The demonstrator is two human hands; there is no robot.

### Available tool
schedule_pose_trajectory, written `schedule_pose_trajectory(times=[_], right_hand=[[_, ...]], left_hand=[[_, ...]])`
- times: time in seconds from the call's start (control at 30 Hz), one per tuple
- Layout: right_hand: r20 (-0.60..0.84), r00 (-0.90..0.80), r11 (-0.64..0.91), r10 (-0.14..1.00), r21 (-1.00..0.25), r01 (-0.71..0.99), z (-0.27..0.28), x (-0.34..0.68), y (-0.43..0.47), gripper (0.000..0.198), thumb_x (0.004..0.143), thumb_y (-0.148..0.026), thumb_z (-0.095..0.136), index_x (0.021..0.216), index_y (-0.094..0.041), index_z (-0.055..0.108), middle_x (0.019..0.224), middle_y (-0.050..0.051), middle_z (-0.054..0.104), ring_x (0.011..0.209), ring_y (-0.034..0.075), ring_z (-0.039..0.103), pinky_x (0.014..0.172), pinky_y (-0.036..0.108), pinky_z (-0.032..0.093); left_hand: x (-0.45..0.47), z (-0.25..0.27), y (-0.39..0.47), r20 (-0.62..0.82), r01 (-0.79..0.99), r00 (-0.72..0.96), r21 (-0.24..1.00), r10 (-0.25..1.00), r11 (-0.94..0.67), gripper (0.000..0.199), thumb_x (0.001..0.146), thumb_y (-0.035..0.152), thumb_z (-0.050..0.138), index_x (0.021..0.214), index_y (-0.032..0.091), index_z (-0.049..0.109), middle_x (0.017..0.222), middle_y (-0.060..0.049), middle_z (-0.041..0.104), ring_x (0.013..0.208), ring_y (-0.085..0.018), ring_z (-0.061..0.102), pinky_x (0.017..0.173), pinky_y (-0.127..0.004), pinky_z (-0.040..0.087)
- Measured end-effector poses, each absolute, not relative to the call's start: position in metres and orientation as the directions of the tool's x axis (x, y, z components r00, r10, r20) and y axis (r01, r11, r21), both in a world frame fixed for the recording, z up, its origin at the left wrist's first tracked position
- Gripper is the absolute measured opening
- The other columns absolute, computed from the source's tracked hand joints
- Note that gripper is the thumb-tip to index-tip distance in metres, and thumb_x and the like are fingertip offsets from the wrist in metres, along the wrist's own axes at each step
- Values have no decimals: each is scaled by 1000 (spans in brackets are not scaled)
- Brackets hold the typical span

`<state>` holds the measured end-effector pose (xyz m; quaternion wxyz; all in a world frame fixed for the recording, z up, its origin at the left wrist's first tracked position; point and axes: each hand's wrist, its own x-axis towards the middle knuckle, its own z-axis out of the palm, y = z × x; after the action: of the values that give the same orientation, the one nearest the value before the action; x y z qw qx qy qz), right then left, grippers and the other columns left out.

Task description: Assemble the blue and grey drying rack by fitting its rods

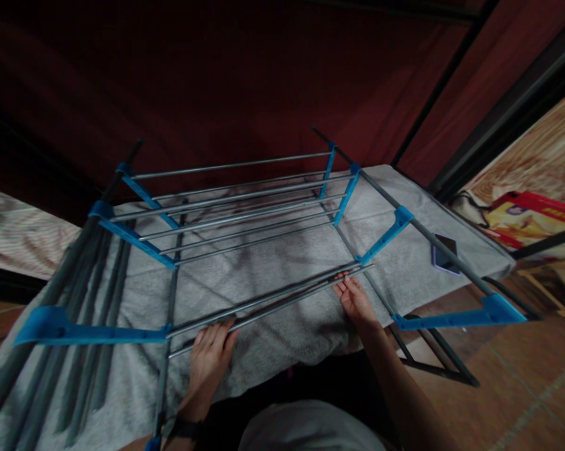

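Observation:
A thin metal tube lies across both my hands, just in front of a similar tube fitted between the blue brackets. My left hand grips it from above near its left end. My right hand, palm turned up, holds it near the right end with the fingertips. Around them stands a partly built rack: grey side poles joined by blue plastic brackets. Several metal tubes span the brackets at the back. Nearest me, the left blue bracket and right blue bracket have no tube between them.
Several loose grey poles lie at the left on a grey towel. A phone rests at the towel's right side. Beyond it are a red and yellow package and a wooden stand. A dark red panel rises behind the rack.

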<state>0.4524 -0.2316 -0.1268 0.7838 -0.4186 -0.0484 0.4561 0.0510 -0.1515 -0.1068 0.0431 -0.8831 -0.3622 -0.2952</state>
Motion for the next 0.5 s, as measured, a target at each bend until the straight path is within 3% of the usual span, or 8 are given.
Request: schedule_pose_trajectory(times=[0.13,0.33,0.5], right_hand=[[-289,566,233,772,-701,-675,-126,453,-233,25,77,-36,92,93,-30,74,98,-4,79,101,17,74,105,36,58],[-286,551,228,784,-693,-684,-127,454,-236,39,76,-37,92,112,-32,77,110,-2,81,108,18,75,111,38,55],[-277,565,243,777,-695,-676,-129,454,-236,33,77,-34,93,105,-34,77,106,-3,81,109,20,75,115,44,53]], left_hand=[[50,-105,-152,558,667,571,113,602,-736,21,108,34,53,109,21,68,90,-4,76,82,-24,70,83,-38,48],[51,-103,-151,590,668,564,85,578,-739,19,107,32,55,113,20,69,95,-5,78,86,-24,71,84,-38,46],[53,-101,-152,591,674,564,74,577,-735,18,107,31,55,113,20,69,93,-5,79,84,-23,71,82,-38,45]])
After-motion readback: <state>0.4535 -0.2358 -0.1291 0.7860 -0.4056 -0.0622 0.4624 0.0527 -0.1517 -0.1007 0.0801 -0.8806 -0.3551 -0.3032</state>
